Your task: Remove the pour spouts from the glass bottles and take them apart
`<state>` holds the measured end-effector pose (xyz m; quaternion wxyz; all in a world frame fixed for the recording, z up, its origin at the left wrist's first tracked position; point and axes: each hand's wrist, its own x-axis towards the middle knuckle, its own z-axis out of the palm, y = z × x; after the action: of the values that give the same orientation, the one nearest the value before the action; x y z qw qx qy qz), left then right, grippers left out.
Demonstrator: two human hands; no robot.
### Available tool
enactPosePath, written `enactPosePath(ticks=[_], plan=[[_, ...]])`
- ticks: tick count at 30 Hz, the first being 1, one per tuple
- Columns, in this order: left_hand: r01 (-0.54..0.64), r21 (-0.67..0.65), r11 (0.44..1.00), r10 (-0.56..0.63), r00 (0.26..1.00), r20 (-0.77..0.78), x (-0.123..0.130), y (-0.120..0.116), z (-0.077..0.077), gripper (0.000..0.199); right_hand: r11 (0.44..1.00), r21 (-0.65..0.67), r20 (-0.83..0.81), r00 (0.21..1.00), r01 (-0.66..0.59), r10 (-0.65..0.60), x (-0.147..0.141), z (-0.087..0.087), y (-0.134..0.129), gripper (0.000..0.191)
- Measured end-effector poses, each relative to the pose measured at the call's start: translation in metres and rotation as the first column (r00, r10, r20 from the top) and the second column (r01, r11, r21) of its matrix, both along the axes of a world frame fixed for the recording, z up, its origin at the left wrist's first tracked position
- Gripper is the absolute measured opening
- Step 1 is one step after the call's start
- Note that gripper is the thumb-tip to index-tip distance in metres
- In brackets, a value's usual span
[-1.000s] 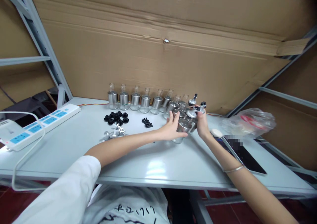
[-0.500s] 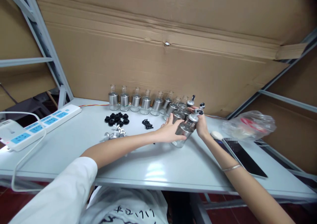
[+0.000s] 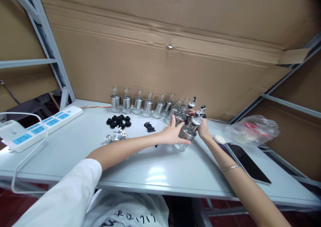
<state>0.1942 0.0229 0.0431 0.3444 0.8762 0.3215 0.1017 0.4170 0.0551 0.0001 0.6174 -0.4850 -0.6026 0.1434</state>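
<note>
My left hand [image 3: 173, 134] is wrapped round the lower body of a glass bottle [image 3: 188, 133] with a steel band. The bottle tilts to the right and has a silver pourer cap [image 3: 197, 119] with black parts. Behind the caps, my right hand [image 3: 203, 129] is closed about the bottle tops; its fingers are mostly hidden, with fingertips showing beside a rear pourer [image 3: 192, 103]. Other banded bottles stand close behind my left hand. To its left lie a small pile of black clips [image 3: 149, 127], black round caps [image 3: 118, 121] and silver pourer parts [image 3: 117, 135].
A row of uncapped banded bottles [image 3: 138, 103] stands along the cardboard wall [image 3: 150, 66]. At left lies a white power strip [image 3: 47, 126] with a cable. On the right are a tablet [image 3: 248, 163], a white rounded object [image 3: 219, 139] and a clear plastic bag [image 3: 253, 130].
The view has shifted slightly. The held bottle and both hands have barely moved; the bottle's capped top sits marginally lower against my right hand.
</note>
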Motion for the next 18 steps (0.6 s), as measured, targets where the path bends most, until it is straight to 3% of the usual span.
enactPosePath(ticks=[18], plan=[[0.038,-0.045,0.998,-0.035,0.998,0.058,-0.004,0.003,-0.003,0.092,0.996,0.033,-0.024,0.996,0.086,-0.085,0.007,-0.005,0.022,0.042]])
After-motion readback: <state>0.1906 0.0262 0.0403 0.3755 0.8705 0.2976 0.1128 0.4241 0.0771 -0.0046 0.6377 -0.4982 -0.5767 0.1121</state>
